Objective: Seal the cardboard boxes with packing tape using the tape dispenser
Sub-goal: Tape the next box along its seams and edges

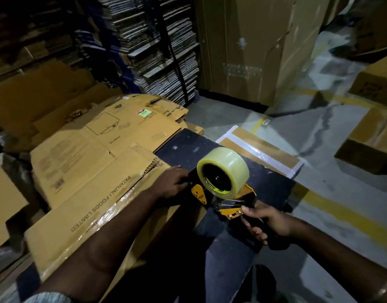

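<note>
Tape dispenser held over a flattened box, tape end being readied.

At lower centre, the right hand curls round the handle of the orange tape dispenser, its clear tape roll upright. The left hand, fingers bent at the dispenser's front edge, seems to pinch the tape end, though the dim light hides this. The cardboard box lies flat, left of centre. Best, I judge, to press the tape onto the seam, then pull straight.
</note>
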Demonstrator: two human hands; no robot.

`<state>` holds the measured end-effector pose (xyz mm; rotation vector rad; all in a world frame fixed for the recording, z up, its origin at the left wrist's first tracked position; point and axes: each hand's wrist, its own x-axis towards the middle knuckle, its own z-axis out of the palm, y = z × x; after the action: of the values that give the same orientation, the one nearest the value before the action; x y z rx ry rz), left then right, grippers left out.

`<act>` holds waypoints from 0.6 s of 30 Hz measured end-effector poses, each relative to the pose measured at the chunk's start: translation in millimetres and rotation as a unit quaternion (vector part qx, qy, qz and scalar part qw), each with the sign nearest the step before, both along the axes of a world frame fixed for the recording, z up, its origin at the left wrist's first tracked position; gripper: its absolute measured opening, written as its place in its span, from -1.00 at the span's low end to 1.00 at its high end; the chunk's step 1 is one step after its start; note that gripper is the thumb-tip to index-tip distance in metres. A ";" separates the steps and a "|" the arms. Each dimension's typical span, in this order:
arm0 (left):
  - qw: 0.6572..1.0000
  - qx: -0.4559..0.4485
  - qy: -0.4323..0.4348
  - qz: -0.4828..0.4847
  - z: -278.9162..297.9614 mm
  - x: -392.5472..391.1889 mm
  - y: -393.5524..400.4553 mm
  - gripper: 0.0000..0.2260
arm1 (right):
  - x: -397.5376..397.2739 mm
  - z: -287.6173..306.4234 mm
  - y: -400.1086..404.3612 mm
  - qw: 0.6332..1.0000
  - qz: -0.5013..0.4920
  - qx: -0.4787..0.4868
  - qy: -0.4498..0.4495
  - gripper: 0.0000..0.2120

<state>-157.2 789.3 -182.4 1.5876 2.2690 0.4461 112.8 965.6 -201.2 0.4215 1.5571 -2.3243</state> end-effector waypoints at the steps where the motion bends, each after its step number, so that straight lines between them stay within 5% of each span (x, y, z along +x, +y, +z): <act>1: 1.000 -0.001 0.008 -0.001 -2.8 -2.4 0.5 -0.53 | 1.7 -0.5 0.4 1.000 -0.001 -0.002 -0.001 -0.41; 7: 1.000 0.014 0.014 -0.006 6.1 5.9 6.0 -0.51 | 20.6 -9.1 1.6 1.000 -0.002 0.008 -0.018 -0.41; 12: 0.984 -0.123 0.124 0.023 7.9 15.3 16.7 -0.54 | 23.5 -12.4 -0.3 1.000 -0.011 0.002 -0.018 -0.38; 15: 0.982 -0.138 0.120 0.037 7.5 16.4 21.4 -0.65 | 26.3 -11.7 0.5 1.000 -0.015 -0.015 -0.014 -0.37; 18: 0.977 -0.149 0.147 0.028 8.8 21.7 24.5 -0.54 | 27.4 -11.8 -1.9 1.000 -0.014 0.001 -0.015 -0.38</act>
<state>-135.5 813.8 -173.6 1.5180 2.4559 -0.1249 140.2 963.7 -213.0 0.4787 1.5507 -2.3259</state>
